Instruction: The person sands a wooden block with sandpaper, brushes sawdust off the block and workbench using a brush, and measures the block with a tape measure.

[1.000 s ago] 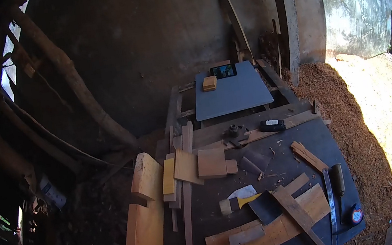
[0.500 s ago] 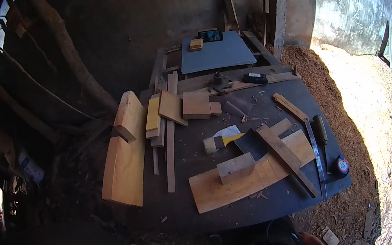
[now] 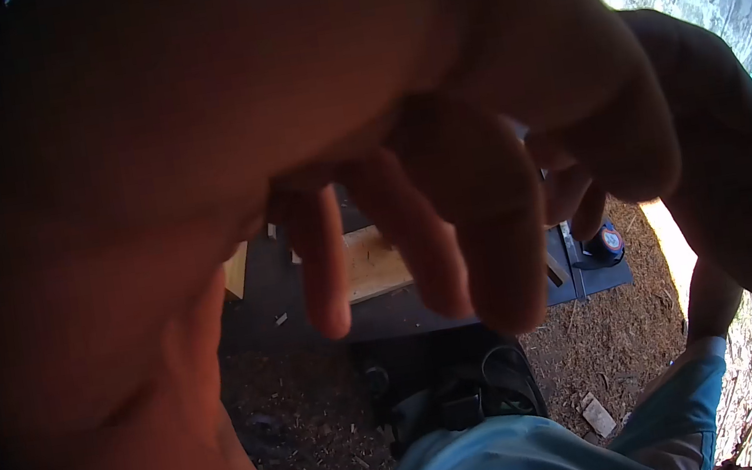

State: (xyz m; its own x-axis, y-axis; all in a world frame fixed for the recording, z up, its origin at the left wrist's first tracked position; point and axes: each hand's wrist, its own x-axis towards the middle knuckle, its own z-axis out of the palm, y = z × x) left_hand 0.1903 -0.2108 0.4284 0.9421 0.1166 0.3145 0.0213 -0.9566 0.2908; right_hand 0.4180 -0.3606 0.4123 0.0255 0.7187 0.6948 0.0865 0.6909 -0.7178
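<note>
In the head view, my left hand (image 3: 325, 79) fills most of the space before me, its fingers loosely bent, spread apart and pointing down, with nothing to be seen gripped between them. My right hand (image 3: 715, 130) is up at the far right, dark and curved over; I cannot tell whether it grasps anything or whether either hand touches something outside the view.

Beyond my left fingers, a pale wooden board (image 3: 375, 264) lies towards the near edge of the tabletop (image 3: 309, 307), partly hidden. It looks flat and thin, so I judge it light and stiff, perhaps rough enough not to slip; I would take it by its two long edges, minding splinters.

The tape measure (image 3: 605, 243) sits at the near right corner. I expect it to be compact, a little heavy for its size, with a smooth hard case best held around its sides. Beside it, a metal ruler (image 3: 577, 276) runs to the near edge; it is probably slick and springy. A yellowish wood block (image 3: 235, 272) shows at the left edge.
</note>
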